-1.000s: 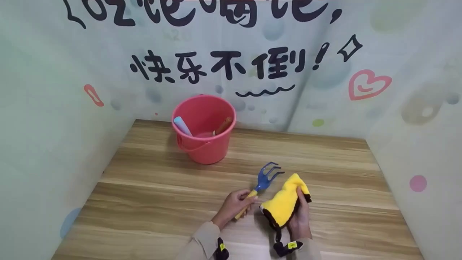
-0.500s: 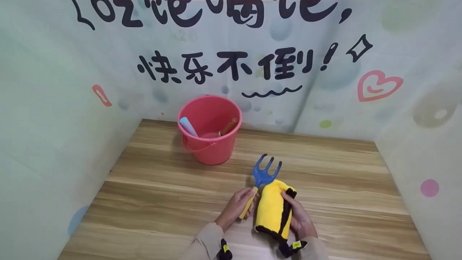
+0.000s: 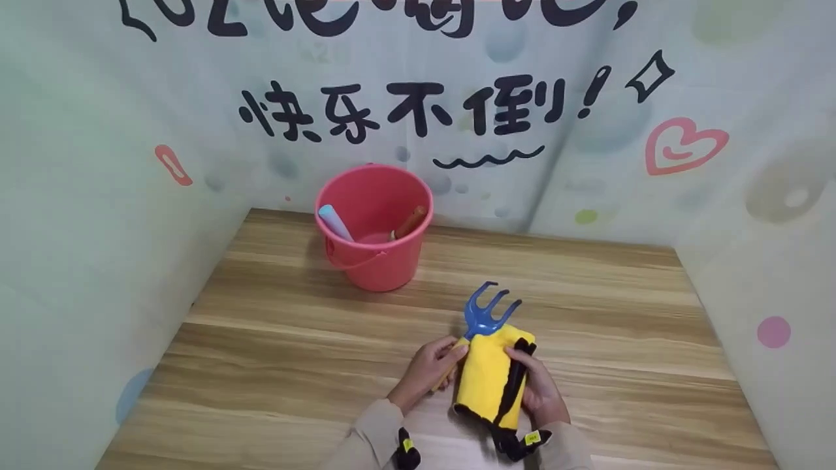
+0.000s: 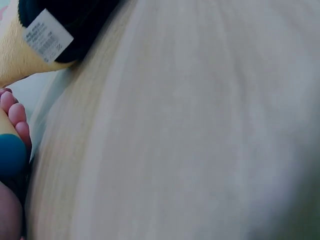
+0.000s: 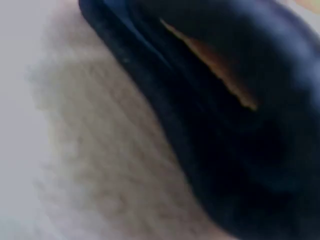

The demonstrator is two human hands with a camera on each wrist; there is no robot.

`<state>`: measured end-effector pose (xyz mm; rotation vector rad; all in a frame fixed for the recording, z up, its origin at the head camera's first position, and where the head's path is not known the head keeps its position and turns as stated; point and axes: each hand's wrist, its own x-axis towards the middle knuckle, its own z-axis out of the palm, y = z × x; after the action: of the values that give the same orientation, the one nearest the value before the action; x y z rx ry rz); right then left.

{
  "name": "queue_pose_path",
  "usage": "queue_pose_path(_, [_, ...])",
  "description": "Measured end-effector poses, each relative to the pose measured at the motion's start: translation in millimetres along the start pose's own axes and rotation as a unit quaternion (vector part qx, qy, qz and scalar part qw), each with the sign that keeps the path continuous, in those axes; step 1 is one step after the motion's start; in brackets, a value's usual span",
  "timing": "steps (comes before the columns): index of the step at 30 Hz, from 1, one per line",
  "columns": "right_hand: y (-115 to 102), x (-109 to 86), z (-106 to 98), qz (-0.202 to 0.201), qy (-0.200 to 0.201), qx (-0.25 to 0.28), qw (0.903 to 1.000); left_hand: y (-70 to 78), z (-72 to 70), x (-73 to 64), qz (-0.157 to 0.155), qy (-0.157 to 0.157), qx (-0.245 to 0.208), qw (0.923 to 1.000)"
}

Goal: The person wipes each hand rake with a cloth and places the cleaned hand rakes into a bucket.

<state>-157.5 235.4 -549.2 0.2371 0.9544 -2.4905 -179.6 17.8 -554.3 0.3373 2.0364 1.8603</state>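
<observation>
My left hand (image 3: 426, 372) grips the handle of a small hand rake (image 3: 482, 321) with three blue prongs and a yellow handle. In the left wrist view my curled fingers (image 4: 17, 114) lie round this handle, whose end (image 4: 11, 155) is blue. My right hand (image 3: 543, 393) holds a soft yellow plush piece with black edging (image 3: 484, 375), thumb on its front. The plush piece overlaps the rake's neck in the head view. A white printed label (image 4: 48, 36) shows on its dark part. Blurred black edging (image 5: 200, 125) fills much of the right wrist view.
Behind my hands stands a pink bucket (image 3: 384, 269) on the wooden table (image 3: 294, 365), its handle hanging at the front. Inside lean a pale blue and lavender stick (image 3: 336, 223) and a brown stick-like piece (image 3: 411, 223). A printed cloth backdrop (image 3: 588, 196) encloses the table.
My right hand has brought the plush piece left, against the rake, and turned it so a black edge faces up. The rake's prongs swung upright, then tilted slightly right.
</observation>
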Motion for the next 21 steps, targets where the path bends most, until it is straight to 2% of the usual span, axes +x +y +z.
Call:
queue_pose_path(6, [4.5, 0.6, -1.3, -0.075, -0.004, 0.082, 0.9938, -2.9, 0.3, -1.2, 0.003, -0.002, 0.007, 1.0000])
queue_pose_path(13, [4.6, 1.6, -3.5, -0.129, -0.005, 0.138, 0.9820, -2.3, -1.2, -0.9, 0.005, -0.005, 0.006, 1.0000])
queue_pose_path(18, [3.9, -0.3, -7.3, -0.186, -0.032, 0.208, 0.9598, -1.7, -0.6, -1.3, -0.002, -0.006, 0.030, 0.9995])
queue_pose_path(21, [5.1, -2.1, -10.0, -0.207, -0.040, 0.244, 0.9466, -2.1, -1.2, -2.9, -0.006, -0.013, 0.028, 0.9995])
